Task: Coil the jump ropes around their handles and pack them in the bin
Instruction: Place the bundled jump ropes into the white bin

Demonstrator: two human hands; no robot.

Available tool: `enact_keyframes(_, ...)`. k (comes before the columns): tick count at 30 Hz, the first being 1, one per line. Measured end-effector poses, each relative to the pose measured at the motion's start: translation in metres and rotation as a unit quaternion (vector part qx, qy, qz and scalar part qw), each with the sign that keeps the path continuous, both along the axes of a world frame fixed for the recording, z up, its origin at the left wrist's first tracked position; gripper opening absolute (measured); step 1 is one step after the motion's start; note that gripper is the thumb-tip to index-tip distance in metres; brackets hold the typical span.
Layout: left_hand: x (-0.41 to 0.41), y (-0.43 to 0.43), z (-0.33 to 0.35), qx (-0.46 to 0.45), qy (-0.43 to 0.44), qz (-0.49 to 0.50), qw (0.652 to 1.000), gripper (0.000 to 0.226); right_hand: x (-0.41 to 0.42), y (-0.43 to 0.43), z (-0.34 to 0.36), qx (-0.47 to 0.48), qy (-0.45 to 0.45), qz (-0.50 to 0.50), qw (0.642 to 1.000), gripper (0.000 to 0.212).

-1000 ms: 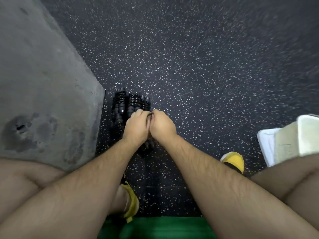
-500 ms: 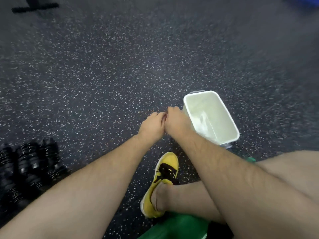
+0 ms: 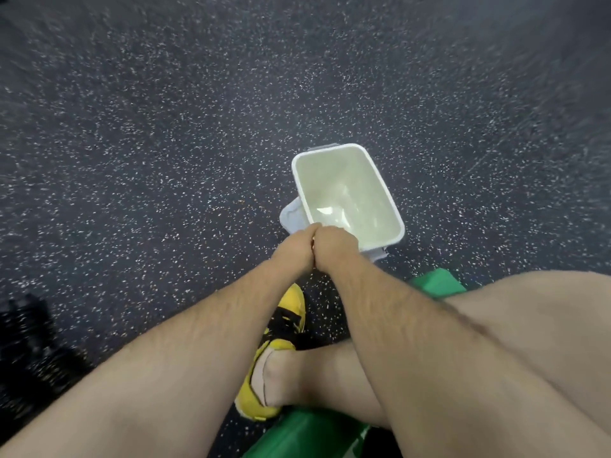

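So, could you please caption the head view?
Left hand and right hand touch over the white bin's near rim.

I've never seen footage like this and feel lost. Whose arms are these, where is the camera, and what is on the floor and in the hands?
There is no machine: a person works bare-handed, and one camera on their head looks down, so the arms are their own. The left hand and right hand are pressed together over the near rim of an open white bin standing on speckled dark floor. Whatever they hold is hidden beneath them. Nearer are the person's yellow shoe and something green; the dark shapes at left are too blurred to name.
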State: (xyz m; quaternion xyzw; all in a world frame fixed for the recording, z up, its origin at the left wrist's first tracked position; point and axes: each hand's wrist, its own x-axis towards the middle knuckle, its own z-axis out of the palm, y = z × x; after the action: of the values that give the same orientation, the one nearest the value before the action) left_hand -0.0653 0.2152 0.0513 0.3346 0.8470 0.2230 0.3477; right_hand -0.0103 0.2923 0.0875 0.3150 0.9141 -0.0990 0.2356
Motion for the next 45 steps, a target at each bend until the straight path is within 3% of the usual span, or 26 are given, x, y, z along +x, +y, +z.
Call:
enact_keyframes(5, -0.030, -0.052, 0.030, 0.123, 0.017, 0.099, 0.987, 0.037, -0.033, -0.040, 0.017, 0.045, 0.114, 0.061, 0.991, 0.030)
enact_keyframes(11, -0.053, -0.165, 0.047, 0.086, 0.056, 0.221, 0.970, 0.029, -0.073, -0.141, 0.028, -0.019, 0.164, 0.142, 0.976, 0.030)
enact_keyframes(18, -0.036, -0.338, 0.026, 0.009, 0.089, 0.333, 0.939, 0.026, -0.073, -0.299, 0.020, -0.166, 0.094, 0.262, 0.946, 0.028)
enact_keyframes(24, 0.002, -0.416, 0.008, -0.035, 0.052, 0.438, 0.897, 0.019, -0.051, -0.373, 0.003, -0.248, 0.006, 0.323, 0.913, 0.024)
enact_keyframes(28, 0.023, -0.434, 0.002, -0.026, 0.032, 0.454, 0.890, 0.016, -0.052, -0.385, 0.005, -0.205, 0.015, 0.342, 0.917, 0.025)
enact_keyframes(33, 0.023, -0.445, 0.007, 0.025, 0.067, 0.465, 0.882, 0.022, -0.063, -0.409, 0.008, -0.148, 0.110, 0.353, 0.917, 0.020)
enact_keyframes(37, 0.002, -0.465, 0.005, -0.065, 0.135, 0.520, 0.841, 0.029, -0.074, -0.433, -0.005, -0.107, 0.174, 0.428, 0.880, 0.028)
enact_keyframes(40, -0.011, -0.477, -0.002, -0.123, 0.119, 0.535, 0.827, 0.036, -0.086, -0.450, -0.017, -0.087, 0.174, 0.490, 0.849, 0.036)
enact_keyframes(45, -0.019, -0.488, -0.025, -0.081, 0.064, 0.564, 0.819, 0.058, -0.099, -0.466, -0.033, -0.086, 0.151, 0.510, 0.842, 0.037)
